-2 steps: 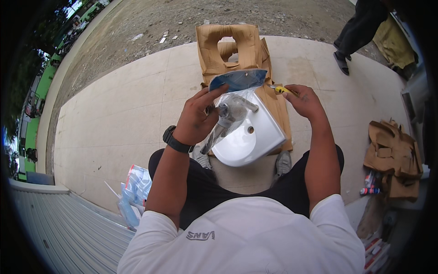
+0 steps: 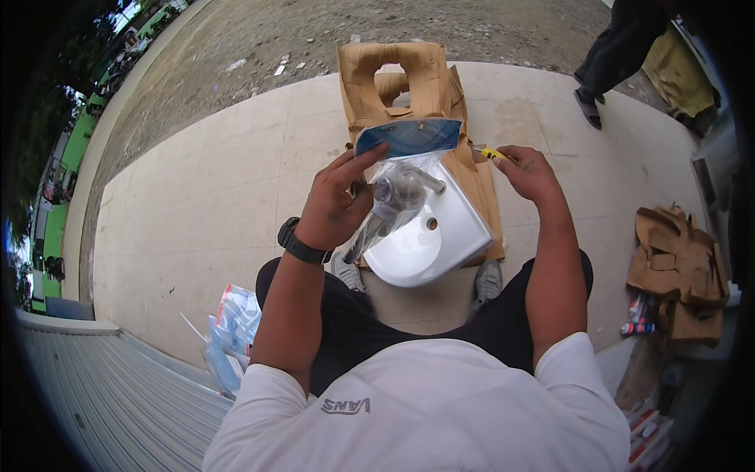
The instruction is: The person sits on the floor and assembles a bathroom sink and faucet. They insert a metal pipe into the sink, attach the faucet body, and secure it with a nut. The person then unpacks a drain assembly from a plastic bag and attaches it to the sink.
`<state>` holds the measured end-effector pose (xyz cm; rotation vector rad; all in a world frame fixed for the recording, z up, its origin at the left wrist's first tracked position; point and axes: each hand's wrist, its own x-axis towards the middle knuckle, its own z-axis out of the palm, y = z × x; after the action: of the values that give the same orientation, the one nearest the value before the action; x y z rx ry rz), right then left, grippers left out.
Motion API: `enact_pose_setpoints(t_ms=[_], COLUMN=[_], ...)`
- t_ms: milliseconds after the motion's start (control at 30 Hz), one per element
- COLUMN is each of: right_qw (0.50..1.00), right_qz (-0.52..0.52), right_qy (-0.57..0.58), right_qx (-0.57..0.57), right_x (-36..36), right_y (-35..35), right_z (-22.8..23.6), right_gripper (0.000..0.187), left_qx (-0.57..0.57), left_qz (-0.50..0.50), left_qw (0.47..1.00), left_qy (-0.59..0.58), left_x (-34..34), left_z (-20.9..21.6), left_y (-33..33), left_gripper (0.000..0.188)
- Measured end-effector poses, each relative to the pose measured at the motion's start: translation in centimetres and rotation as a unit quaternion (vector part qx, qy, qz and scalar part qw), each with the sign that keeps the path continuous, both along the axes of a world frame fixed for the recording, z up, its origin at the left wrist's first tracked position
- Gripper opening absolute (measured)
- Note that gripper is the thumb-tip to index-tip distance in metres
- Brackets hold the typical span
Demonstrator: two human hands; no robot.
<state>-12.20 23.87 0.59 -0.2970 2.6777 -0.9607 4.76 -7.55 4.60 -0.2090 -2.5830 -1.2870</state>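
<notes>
A clear plastic package (image 2: 399, 198) with a blue header card (image 2: 417, 137) is gripped in my left hand (image 2: 334, 204), fingers closed near the card's left end. Grey pipe fittings, resembling a sink drain trap, show through the plastic. Beneath the package rests a white ceramic washbasin (image 2: 464, 233), partly covered by it. My right hand (image 2: 528, 171) is closed round a yellow utility knife (image 2: 495, 154), whose tip points left toward the card. A small gap separates the knife from the card's right end.
Opened brown cardboard (image 2: 429, 67) with a cut-out hole lies under and beyond the basin. More torn cardboard (image 2: 678, 256) is at the right. Blue-and-clear plastic packaging (image 2: 236, 322) lies left of my knee. Another person's legs (image 2: 621, 47) are at the far right.
My right hand and the knife have shifted slightly right, away from the card. The package in my left hand has moved a little left, and its card faces me more.
</notes>
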Motion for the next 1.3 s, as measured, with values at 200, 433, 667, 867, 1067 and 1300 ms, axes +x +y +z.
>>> enact_pose_setpoints(t_ms=[200,433,667,867,1067,1300], right_qw=[0.979,0.950,0.949,0.980,0.998,0.953], right_qz=[0.121,0.223,0.243,0.149,-0.053,-0.147], right_qy=[-0.063,-0.008,-0.015,-0.018,0.023,-0.093], right_qx=[-0.149,-0.220,-0.202,-0.132,0.020,-0.250], right_x=[2.5,5.5,5.0,1.9,-3.2,-2.3], right_y=[0.5,-5.0,-6.2,-2.9,2.3,2.4], right_z=[4.3,4.8,4.0,0.7,-3.3,-2.8], right_gripper=[0.047,0.041,0.043,0.040,0.043,0.034], left_qx=[0.013,0.023,0.010,0.014,0.029,0.053], left_qz=[0.005,0.004,-0.022,-0.020,-0.007,0.029], left_qw=[1.000,0.999,1.000,1.000,0.999,0.997], left_qy=[0.017,-0.027,-0.007,-0.004,0.027,0.045], left_x=[-0.4,-1.4,-1.5,-1.2,-0.8,-1.5], left_z=[-0.6,-0.7,-1.0,-0.5,-0.3,-1.4], left_y=[-0.2,0.4,0.7,0.9,0.0,-0.5], left_gripper=[0.065,0.065,0.067,0.066,0.065,0.063])
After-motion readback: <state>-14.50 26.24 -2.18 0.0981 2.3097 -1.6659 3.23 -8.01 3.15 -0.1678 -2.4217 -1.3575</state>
